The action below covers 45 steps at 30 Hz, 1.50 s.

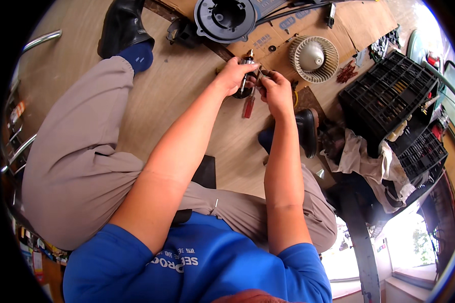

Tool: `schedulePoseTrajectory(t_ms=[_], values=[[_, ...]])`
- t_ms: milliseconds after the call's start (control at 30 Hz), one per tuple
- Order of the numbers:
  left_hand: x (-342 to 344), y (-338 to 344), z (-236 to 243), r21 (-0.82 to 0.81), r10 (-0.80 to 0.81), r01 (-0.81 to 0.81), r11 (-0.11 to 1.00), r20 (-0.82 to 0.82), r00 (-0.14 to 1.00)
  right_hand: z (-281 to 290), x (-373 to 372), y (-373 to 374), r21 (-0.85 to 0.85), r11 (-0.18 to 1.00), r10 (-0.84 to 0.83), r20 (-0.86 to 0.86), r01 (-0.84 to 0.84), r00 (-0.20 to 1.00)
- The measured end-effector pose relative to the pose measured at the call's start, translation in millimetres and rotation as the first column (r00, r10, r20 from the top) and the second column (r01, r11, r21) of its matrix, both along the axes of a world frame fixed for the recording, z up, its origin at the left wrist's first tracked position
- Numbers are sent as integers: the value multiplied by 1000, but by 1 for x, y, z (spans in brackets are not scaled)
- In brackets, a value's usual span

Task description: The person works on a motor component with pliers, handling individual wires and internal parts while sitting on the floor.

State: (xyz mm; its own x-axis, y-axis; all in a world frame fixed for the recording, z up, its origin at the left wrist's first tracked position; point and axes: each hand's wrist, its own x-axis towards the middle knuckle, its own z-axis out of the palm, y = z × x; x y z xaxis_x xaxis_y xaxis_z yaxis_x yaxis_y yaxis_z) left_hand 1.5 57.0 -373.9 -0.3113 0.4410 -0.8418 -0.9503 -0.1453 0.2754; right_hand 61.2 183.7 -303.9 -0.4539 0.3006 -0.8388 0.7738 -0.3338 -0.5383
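Observation:
My left hand is closed around a small motor armature, silvery with a copper-coloured end pointing away from me. Close beside it, my right hand has its thumb and fingers pinched together near the armature. Whatever sits between those fingertips is too small to make out. A screwdriver with a red handle shows just below the hands, its shaft running up between them; I cannot tell whether it is held or lying down. A dark round part lies partly hidden under my left hand.
Ahead is a cardboard sheet bearing a black round blower housing and a cream fan wheel. Reddish wire scraps lie right of the wheel. Black plastic crates with a pale cloth stand at right. My legs flank the floor.

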Motion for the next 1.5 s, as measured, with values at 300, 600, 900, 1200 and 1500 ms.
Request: schedulePoseTrajectory(t_ms=[300,600,900,1200,1500], values=[[1,7,2,-99,-161,149,984,-116,980,12,-4,21,41,981,188,52,-190,981],[2,14,6,-178,-320,293,940,-149,936,8,10,54,-250,963,118,44,-103,992],[8,18,-1,-31,-196,194,980,-58,979,17,22,92,-334,935,-84,121,120,989],[36,36,-24,-496,-415,228,838,-307,856,11,5,37,312,841,438,88,-443,895],[38,42,-23,-553,-436,232,800,-272,858,11,4,16,458,772,436,122,-440,892]])
